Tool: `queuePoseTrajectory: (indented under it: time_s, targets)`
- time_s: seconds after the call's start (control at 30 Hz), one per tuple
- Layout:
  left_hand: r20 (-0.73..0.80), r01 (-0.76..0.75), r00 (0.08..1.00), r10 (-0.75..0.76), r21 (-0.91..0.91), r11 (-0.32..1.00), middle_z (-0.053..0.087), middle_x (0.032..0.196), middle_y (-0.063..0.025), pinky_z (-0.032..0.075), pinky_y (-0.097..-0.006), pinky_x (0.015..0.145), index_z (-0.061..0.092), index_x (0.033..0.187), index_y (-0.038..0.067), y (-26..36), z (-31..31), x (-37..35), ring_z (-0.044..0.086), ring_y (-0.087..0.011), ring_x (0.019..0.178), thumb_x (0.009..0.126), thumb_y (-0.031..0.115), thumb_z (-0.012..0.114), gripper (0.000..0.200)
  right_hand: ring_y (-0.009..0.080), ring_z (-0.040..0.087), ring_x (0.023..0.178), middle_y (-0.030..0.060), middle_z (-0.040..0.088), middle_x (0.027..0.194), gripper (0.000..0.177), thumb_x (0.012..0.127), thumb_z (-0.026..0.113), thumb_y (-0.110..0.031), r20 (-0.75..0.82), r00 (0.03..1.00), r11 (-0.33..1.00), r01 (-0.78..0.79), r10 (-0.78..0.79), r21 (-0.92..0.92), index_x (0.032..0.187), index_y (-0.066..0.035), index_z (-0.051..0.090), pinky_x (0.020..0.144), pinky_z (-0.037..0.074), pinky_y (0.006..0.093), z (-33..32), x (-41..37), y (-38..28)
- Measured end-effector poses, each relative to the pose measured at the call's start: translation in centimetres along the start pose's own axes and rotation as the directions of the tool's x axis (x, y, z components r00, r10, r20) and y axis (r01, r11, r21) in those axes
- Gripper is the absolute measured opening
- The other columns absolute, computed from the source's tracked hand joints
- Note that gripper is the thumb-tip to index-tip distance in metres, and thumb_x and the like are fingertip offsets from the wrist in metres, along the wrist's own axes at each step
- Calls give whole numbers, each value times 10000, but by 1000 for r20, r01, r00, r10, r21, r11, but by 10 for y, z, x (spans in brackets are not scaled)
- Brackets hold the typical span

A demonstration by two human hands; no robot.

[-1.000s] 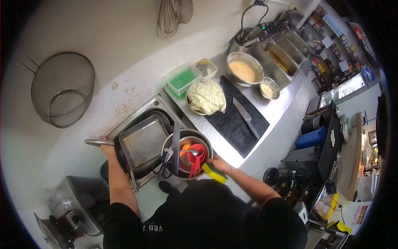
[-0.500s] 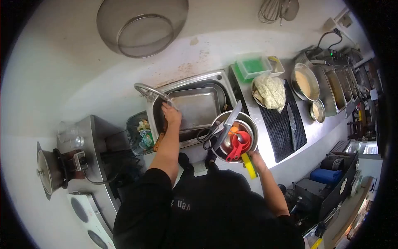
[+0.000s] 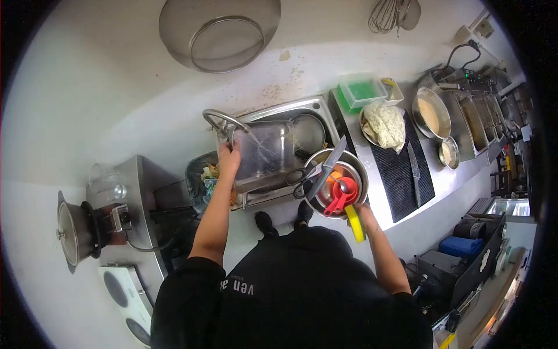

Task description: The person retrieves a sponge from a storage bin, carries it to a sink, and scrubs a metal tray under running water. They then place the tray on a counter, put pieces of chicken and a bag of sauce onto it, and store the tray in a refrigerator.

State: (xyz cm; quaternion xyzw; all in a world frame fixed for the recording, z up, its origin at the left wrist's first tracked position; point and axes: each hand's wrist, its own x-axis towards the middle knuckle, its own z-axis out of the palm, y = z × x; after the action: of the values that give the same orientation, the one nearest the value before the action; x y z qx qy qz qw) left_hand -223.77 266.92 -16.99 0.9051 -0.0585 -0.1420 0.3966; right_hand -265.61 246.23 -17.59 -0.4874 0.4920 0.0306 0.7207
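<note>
My left hand (image 3: 228, 157) grips the left edge of a rectangular metal tray (image 3: 265, 154), tilted up over the sink (image 3: 318, 108). Water runs from the curved tap (image 3: 221, 118) onto the tray. My right hand (image 3: 366, 214) holds a yellow and green sponge (image 3: 355, 223) at the counter's front edge, beside a steel bowl (image 3: 354, 163). That bowl holds a large knife (image 3: 327, 174), scissors (image 3: 300, 176), red measuring cups (image 3: 340, 196) and a spoon.
A black mat (image 3: 401, 174) with a knife (image 3: 414, 168) lies right of the sink. On it sits a bowl of dough under plastic (image 3: 383, 124). Behind are a green tub (image 3: 360, 91) and batter bowls (image 3: 431, 113). A strainer (image 3: 218, 32) hangs above. A scrap bin (image 3: 203, 177) stands left.
My left hand has lifted the tray from lying flat in the sink to tilted under the running tap. The right hand stays by the bowl with the sponge.
</note>
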Motion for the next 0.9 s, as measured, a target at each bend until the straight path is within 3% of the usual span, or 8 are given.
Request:
queuePoseTrajectory:
  time_s: [0.17,0.43,0.57,0.63,0.67,0.77,0.83,0.9]
  targets:
    - [-151,-30,987,54,160,987,516,1128,-271,414,-443,914,510,1114,-63,17,-47,-35,530,-414,1061,882,532,515,639,264,614,541,201,644,759,339,950,386,-219,47,998,999,41,-43,26,1013,71,551,464,508,355,26,46,-13]
    - [-280,107,957,-81,78,991,515,1149,-316,397,-437,937,483,1110,-99,-11,-132,-65,535,-438,1064,892,601,432,735,254,626,566,142,659,747,310,937,447,-240,102,989,993,105,-110,52,960,28,600,493,502,370,101,180,-29]
    - [-340,158,932,-126,69,985,534,1145,-307,393,-429,942,484,1118,-96,-26,-151,-76,530,-418,1090,893,604,425,738,288,666,720,185,672,846,333,901,524,-249,24,980,948,198,-199,-248,969,63,619,626,523,387,108,265,-11]
    - [-365,166,919,-151,11,986,535,1152,-306,388,-418,950,485,1118,-96,-44,-156,-75,529,-414,1093,887,615,428,750,313,645,964,251,653,1003,490,896,517,-341,85,951,566,248,-298,-786,1091,102,593,828,495,385,107,226,-48]
    - [-370,169,916,-153,11,985,535,1152,-306,388,-418,950,485,1118,-96,-50,-161,-77,529,-414,1093,887,615,428,750,426,514,1167,353,542,1170,721,840,494,-525,111,976,532,197,-190,-823,1168,113,565,999,387,397,107,200,-75]
    - [-360,173,909,-208,-127,977,542,1155,-280,395,-388,940,477,1130,-98,-57,-172,-88,548,-349,1072,899,587,453,723,370,408,1291,342,442,1312,1006,766,441,-762,73,984,803,174,-161,-570,1294,94,462,1093,262,367,106,160,-111]
    - [-293,124,920,-258,-407,905,549,1152,-237,399,-366,927,467,1148,-92,-51,-178,-100,544,-274,1051,911,551,484,685,258,599,1052,184,617,1140,796,837,468,-677,402,899,969,228,-173,-94,1229,9,561,947,432,306,121,103,-148]
    - [-221,86,940,-259,-583,808,512,1229,-219,383,-373,958,439,1215,-92,-47,-174,-108,492,-259,1127,903,542,519,711,194,638,887,126,658,998,647,860,519,-600,451,892,999,28,-8,-36,1128,-18,610,798,488,269,143,83,-171]
